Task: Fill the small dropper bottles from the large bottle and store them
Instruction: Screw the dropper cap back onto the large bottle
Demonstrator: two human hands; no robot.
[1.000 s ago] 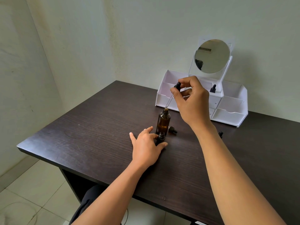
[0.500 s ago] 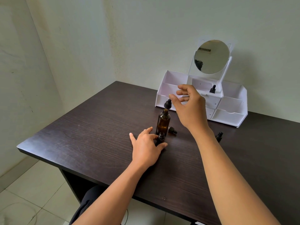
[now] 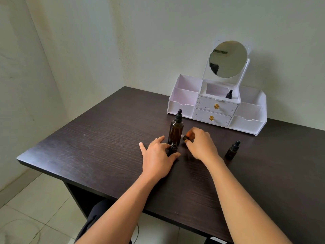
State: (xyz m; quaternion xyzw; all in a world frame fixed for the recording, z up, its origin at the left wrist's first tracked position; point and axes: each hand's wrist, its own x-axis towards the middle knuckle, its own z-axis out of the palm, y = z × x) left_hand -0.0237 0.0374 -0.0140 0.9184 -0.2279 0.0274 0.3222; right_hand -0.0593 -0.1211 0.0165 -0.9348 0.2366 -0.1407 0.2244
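The large amber bottle (image 3: pixel 176 130) stands on the dark table (image 3: pixel 105 141) with its black dropper cap in place. Just in front of it an uncapped small dropper bottle (image 3: pixel 173 147) stands upright, held at its base by my left hand (image 3: pixel 157 160). My right hand (image 3: pixel 200 144) rests to the right of the large bottle, its fingertips pinched on a small black dropper cap (image 3: pixel 185 137) lying low at the table. Another small capped bottle (image 3: pixel 232 150) stands to the right. A third one (image 3: pixel 229 94) sits in the white organizer's top middle tray.
A white desk organizer (image 3: pixel 246 118) with two drawers, side compartments and a round mirror (image 3: pixel 228 59) stands at the back against the wall. The table's left and front edges drop to a tiled floor.
My right hand set the long dropper back into the large bottle, let go, and came down to the small cap on the table. My left hand stayed on the small bottle.
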